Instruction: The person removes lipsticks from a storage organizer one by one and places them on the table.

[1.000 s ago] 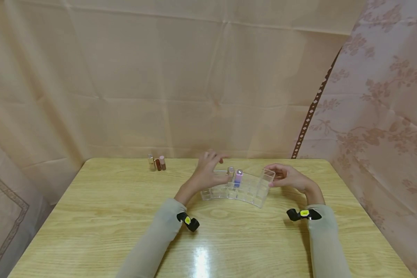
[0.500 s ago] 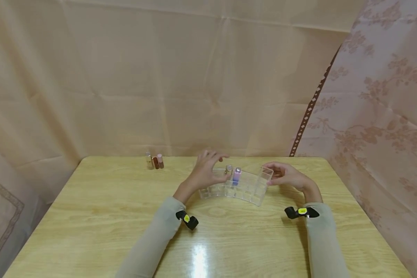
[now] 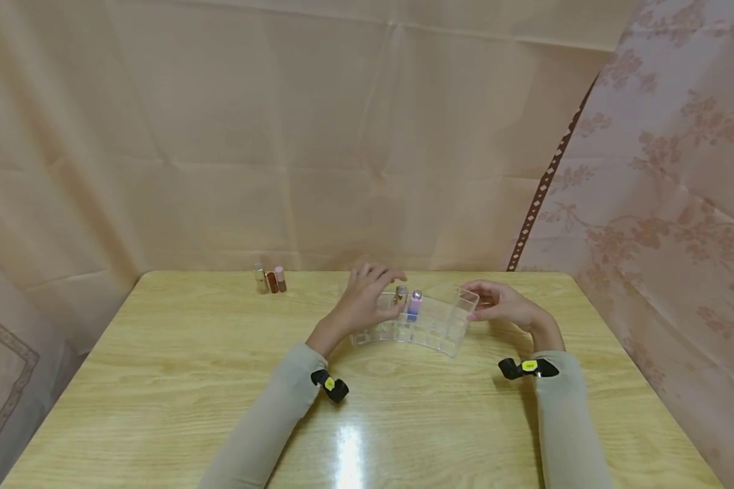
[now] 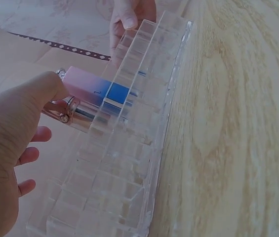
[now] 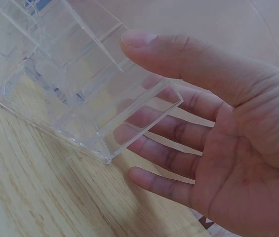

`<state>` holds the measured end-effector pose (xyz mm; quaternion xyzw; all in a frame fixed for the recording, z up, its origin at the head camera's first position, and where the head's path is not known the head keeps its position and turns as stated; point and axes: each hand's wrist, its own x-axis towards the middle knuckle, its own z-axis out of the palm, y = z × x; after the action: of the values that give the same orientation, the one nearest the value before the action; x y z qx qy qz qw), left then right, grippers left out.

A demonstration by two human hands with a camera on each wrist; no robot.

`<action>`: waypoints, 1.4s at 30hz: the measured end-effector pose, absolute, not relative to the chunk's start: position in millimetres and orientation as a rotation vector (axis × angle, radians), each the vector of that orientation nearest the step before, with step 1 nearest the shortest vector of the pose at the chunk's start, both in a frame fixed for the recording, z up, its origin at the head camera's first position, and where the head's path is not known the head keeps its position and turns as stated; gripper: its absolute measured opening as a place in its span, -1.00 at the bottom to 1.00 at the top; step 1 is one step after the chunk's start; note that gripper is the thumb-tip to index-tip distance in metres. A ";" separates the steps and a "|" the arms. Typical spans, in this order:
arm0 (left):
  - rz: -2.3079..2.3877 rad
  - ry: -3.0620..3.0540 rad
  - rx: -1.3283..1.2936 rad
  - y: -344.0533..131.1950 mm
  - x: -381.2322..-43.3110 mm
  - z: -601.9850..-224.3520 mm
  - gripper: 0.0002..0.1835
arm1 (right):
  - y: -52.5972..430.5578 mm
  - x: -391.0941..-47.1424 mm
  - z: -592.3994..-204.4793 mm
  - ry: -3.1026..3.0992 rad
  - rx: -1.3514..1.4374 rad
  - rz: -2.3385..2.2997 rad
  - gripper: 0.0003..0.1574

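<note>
A clear, curved acrylic lipstick organizer with tiered compartments stands on the table. My left hand reaches over its left half, thumb and index finger pinching a gold lipstick tube that sits in a compartment. The other left fingers spread behind it. Right beside the gold tube, a pink-to-blue lipstick tube with a silvery top stands in another compartment. My right hand holds the organizer's right end, thumb at the front and fingers behind, seen through the clear wall in the right wrist view.
Three more lip tubes stand together at the table's back left: a clear-and-gold one, a dark red-brown one and a pink-capped one. A beige cloth hangs behind the wooden table.
The head view has tilted slightly, so everything sits a little higher and further left in it. Both hands keep about the same places on the organizer and the gold tube.
</note>
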<state>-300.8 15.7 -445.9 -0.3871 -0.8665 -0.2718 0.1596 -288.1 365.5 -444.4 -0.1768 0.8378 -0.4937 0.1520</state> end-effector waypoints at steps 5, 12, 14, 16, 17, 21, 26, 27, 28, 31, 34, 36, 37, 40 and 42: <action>-0.731 -2.457 -1.115 14.5 -300.5 -445.5 -0.57 | 365.4 -288.2 -444.8 2.383 -0.499 -1.419 -0.20; -0.677 -2.457 -1.104 13.6 -302.3 -449.2 -0.64 | 366.5 -289.6 -445.5 2.389 -0.498 -1.409 -0.20; -0.653 -2.451 -1.104 14.0 -303.3 -449.6 -0.66 | 366.5 -290.3 -444.8 2.396 -0.501 -1.408 -0.20; -0.635 -2.444 -1.110 14.2 -303.6 -449.9 -0.67 | 366.3 -290.7 -444.3 2.399 -0.501 -1.409 -0.20; -0.625 -2.444 -1.112 14.4 -303.7 -450.1 -0.68 | 366.1 -290.9 -444.0 2.398 -0.500 -1.410 -0.20; -0.606 -2.441 -1.126 14.5 -303.2 -451.0 -0.68 | 365.7 -291.4 -444.1 2.389 -0.497 -1.416 -0.20; -0.617 -2.451 -1.133 15.0 -302.7 -452.5 -0.67 | 366.2 -292.1 -445.6 2.377 -0.502 -1.429 -0.21; -0.622 -2.457 -1.135 15.2 -302.6 -452.8 -0.67 | 366.4 -292.1 -446.0 2.376 -0.501 -1.429 -0.21; -0.624 -2.463 -1.135 15.3 -302.7 -452.7 -0.67 | 366.3 -292.3 -445.9 2.374 -0.502 -1.429 -0.21; -0.624 -2.479 -1.133 15.6 -302.8 -452.5 -0.67 | 366.5 -292.3 -445.7 2.375 -0.501 -1.424 -0.21; -0.629 -2.481 -1.137 15.9 -302.1 -451.6 -0.69 | 366.8 -292.0 -445.6 2.380 -0.496 -1.419 -0.21; -0.633 -2.478 -1.140 16.2 -301.4 -451.2 -0.71 | 367.2 -291.9 -445.6 2.382 -0.491 -1.416 -0.21; -0.634 -2.478 -1.142 16.5 -301.1 -450.9 -0.71 | 367.4 -292.1 -445.8 2.381 -0.492 -1.417 -0.20; -0.635 -2.488 -1.137 16.7 -300.8 -450.5 -0.72 | 367.9 -292.5 -446.1 2.375 -0.495 -1.421 -0.20; -0.636 -2.505 -1.129 16.8 -300.8 -450.1 -0.71 | 368.3 -292.7 -446.1 2.372 -0.501 -1.425 -0.20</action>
<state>-300.8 16.8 -450.1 -0.3952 -0.8768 -0.2225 0.1600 -292.7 368.3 -446.1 -0.1758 0.8320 -0.4999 0.1642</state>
